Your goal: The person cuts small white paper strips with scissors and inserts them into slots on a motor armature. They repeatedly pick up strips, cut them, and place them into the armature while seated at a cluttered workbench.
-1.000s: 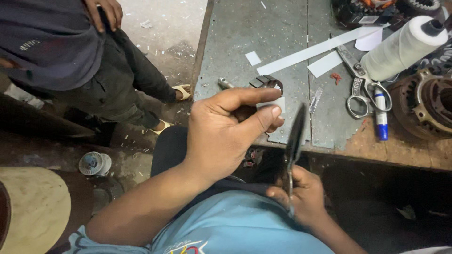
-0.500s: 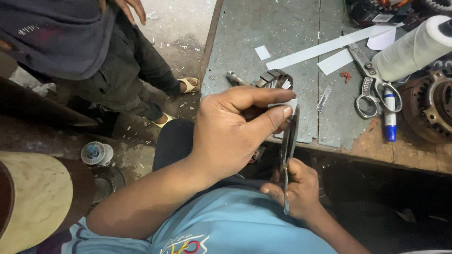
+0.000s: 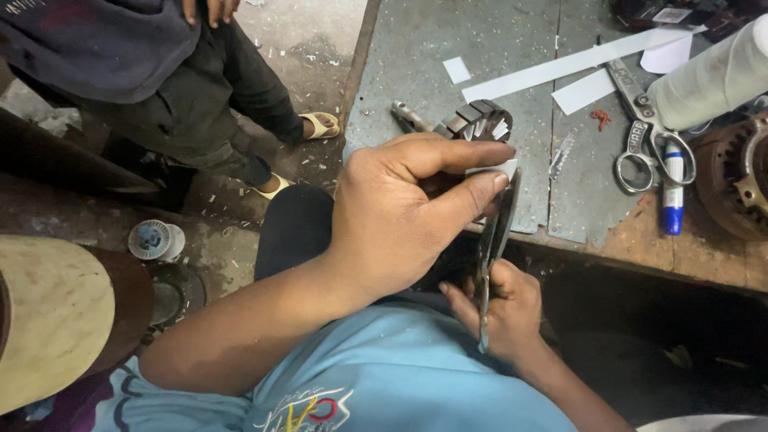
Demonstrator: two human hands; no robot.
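Note:
My left hand (image 3: pixel 408 216) pinches a small white paper piece (image 3: pixel 504 169) between thumb and forefinger, just above the bench edge. My right hand (image 3: pixel 502 308) sits lower, near my lap, gripping dark scissors (image 3: pixel 490 248) whose blades point up and close on the paper. Just behind my left fingers a small slotted metal rotor (image 3: pixel 480 120) with white strips in its slots lies on the grey bench (image 3: pixel 424 48).
Long white paper strips (image 3: pixel 576 64), a second pair of scissors (image 3: pixel 640 136), a blue marker (image 3: pixel 674 192), a white thread cone (image 3: pixel 708 80) and a rusty motor part (image 3: pixel 740 176) lie at the right. Another person (image 3: pixel 120 72) stands at left. A wire spool (image 3: pixel 154 240) sits on the floor.
The scissors swung from tilted to nearly upright and their blades have met the paper. My left hand shifted slightly toward the bench.

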